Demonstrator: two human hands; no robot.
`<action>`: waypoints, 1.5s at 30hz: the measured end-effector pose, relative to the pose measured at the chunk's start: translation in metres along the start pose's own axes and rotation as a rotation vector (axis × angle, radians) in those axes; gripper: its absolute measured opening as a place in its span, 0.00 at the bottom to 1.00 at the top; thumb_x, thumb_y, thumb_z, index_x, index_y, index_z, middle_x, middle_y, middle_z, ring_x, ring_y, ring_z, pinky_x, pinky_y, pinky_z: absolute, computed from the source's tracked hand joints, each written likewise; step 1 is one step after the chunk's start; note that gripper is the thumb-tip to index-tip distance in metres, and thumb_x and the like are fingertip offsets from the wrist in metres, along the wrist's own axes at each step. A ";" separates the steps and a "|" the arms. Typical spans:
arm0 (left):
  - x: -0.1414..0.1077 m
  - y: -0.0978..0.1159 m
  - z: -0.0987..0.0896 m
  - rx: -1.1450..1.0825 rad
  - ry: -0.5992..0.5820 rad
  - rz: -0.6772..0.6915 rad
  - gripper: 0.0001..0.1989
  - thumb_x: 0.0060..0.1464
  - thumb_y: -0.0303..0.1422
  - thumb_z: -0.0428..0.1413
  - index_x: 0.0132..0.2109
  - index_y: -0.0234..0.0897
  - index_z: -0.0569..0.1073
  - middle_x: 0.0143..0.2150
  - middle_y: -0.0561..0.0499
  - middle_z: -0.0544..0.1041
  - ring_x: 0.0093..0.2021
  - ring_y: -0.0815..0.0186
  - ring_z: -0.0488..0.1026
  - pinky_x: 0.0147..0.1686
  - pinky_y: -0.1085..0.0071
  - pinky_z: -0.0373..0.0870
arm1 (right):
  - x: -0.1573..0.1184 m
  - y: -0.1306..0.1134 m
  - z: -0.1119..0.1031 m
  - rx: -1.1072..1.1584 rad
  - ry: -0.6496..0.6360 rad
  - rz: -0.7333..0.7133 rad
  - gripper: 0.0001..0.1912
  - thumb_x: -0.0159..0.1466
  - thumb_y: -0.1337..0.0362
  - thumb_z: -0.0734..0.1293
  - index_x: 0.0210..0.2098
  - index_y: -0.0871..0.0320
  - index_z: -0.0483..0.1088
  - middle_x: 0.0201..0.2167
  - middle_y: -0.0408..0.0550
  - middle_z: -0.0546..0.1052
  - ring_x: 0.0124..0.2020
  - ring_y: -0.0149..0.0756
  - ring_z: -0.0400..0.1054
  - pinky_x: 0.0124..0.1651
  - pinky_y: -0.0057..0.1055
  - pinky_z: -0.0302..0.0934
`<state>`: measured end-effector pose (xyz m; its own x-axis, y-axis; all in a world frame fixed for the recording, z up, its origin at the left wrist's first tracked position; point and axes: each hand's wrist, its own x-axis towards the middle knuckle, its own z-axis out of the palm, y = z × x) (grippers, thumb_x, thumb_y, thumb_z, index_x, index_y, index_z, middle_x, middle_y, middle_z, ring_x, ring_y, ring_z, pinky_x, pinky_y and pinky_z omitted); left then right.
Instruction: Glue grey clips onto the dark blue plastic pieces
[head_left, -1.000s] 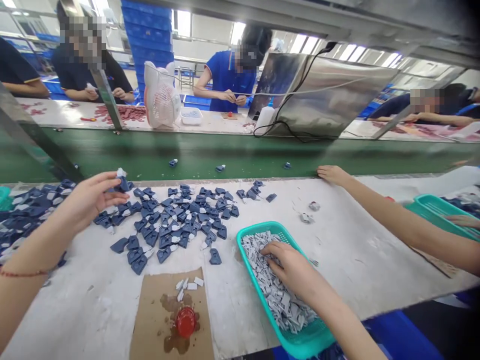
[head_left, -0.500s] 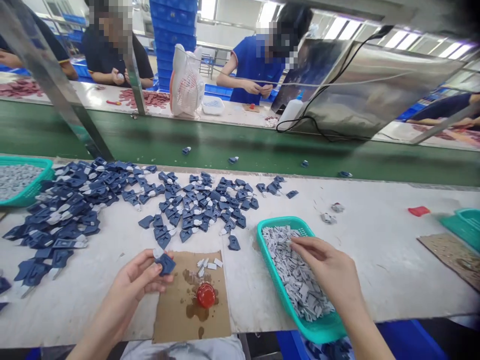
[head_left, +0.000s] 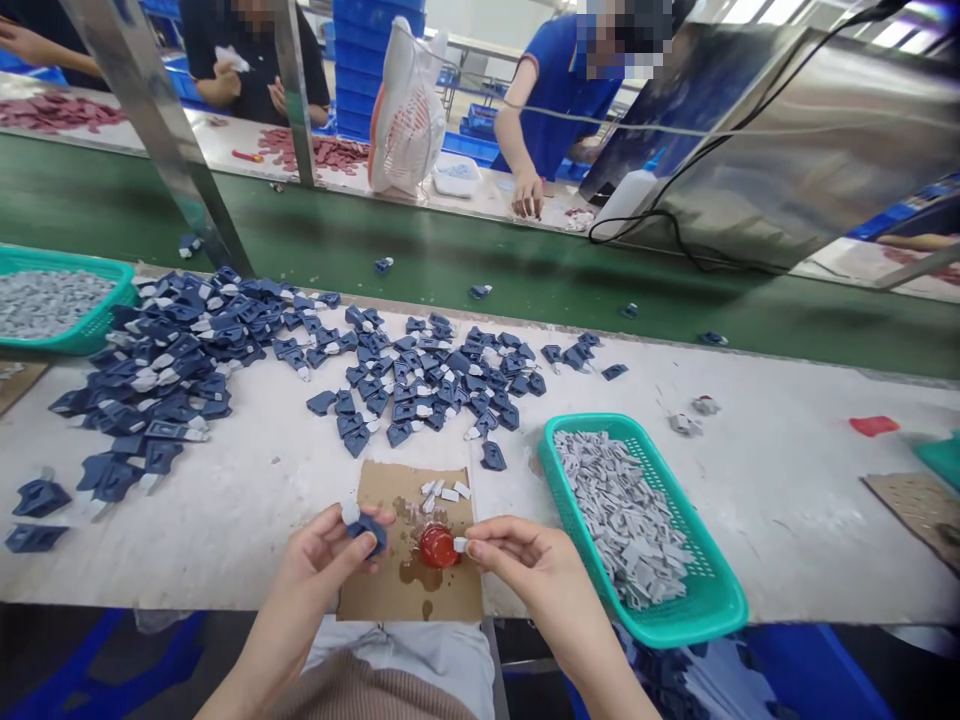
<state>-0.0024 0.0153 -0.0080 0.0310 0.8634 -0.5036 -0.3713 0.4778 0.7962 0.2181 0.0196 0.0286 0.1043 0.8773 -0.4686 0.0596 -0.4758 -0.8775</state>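
Observation:
Between the thumb and fingers of my left hand [head_left: 328, 555] is a dark blue plastic piece [head_left: 367, 533] with a pale grey tip. My right hand [head_left: 529, 560] pinches a small light grey plastic piece [head_left: 460, 545] at the edge of a round red cap [head_left: 438, 546]. The cap sits on a brown cardboard sheet [head_left: 375, 595] marked with wet stains. Several loose grey pieces [head_left: 448, 494] lie on the cardboard behind the cap. To the right, a green basket [head_left: 731, 612] holds many such grey pieces.
Many dark blue pieces [head_left: 420, 375] are spread and heaped across the table. Another green basket [head_left: 120, 280] stands at the left. A green conveyor belt [head_left: 315, 235] carries a few blue pieces. Metal posts [head_left: 169, 140] rise beyond the table; people work across the belt.
My right hand has left the basket and moved left to the red cap with a grey piece. My left hand still holds the blue piece. A co-worker's hand has lowered to the far table.

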 end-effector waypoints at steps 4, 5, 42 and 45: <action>0.000 -0.013 -0.008 0.045 -0.049 0.017 0.19 0.48 0.42 0.69 0.45 0.38 0.80 0.47 0.47 0.83 0.43 0.63 0.80 0.43 0.74 0.75 | 0.004 0.002 0.002 -0.018 -0.034 0.073 0.10 0.48 0.59 0.78 0.27 0.57 0.81 0.27 0.47 0.84 0.29 0.34 0.75 0.34 0.27 0.67; 0.000 -0.015 -0.010 0.055 -0.048 0.026 0.18 0.48 0.42 0.69 0.45 0.38 0.80 0.47 0.47 0.83 0.44 0.63 0.80 0.45 0.74 0.75 | 0.005 0.001 0.003 -0.024 -0.039 0.082 0.10 0.47 0.59 0.78 0.27 0.57 0.81 0.26 0.46 0.84 0.28 0.33 0.75 0.34 0.27 0.67; -0.017 -0.006 0.001 0.446 -0.097 0.745 0.12 0.53 0.20 0.62 0.39 0.43 0.81 0.42 0.50 0.84 0.44 0.63 0.82 0.45 0.72 0.78 | -0.015 -0.035 0.045 0.052 -0.218 -0.013 0.14 0.51 0.63 0.79 0.24 0.57 0.69 0.24 0.41 0.77 0.28 0.30 0.70 0.35 0.25 0.64; -0.017 -0.007 0.000 0.447 -0.098 0.770 0.12 0.53 0.20 0.63 0.39 0.43 0.82 0.42 0.50 0.85 0.43 0.63 0.82 0.45 0.72 0.79 | -0.015 -0.034 0.048 0.040 -0.190 0.003 0.15 0.49 0.64 0.80 0.24 0.58 0.70 0.23 0.39 0.76 0.27 0.29 0.69 0.33 0.23 0.63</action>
<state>-0.0005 -0.0027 -0.0054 0.0093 0.9710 0.2388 0.0732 -0.2389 0.9683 0.1673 0.0261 0.0607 -0.0852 0.8738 -0.4788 0.0193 -0.4790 -0.8776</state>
